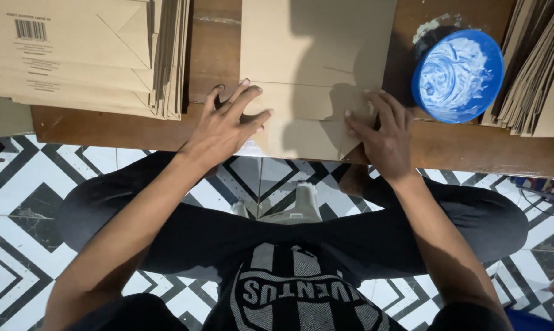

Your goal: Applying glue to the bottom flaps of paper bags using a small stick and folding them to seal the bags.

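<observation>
Hands (225, 122) (381, 132) flat on smooth, creased brown paper envelope (314, 67), wooden board (461, 150) beneath.

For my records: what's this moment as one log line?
left hand: flat on brown paper sheet | right hand: pressing fold | blue glue bowl: right

Your hands press a flat brown paper envelope (307, 67) at the low wooden table's near edge. At your far left, a stack of matching envelopes (87, 55) carries black printed labelling.

A low brown wooden table (473, 150) stands on black-and-white geometric floor tiles (19, 208); dim light.
</observation>
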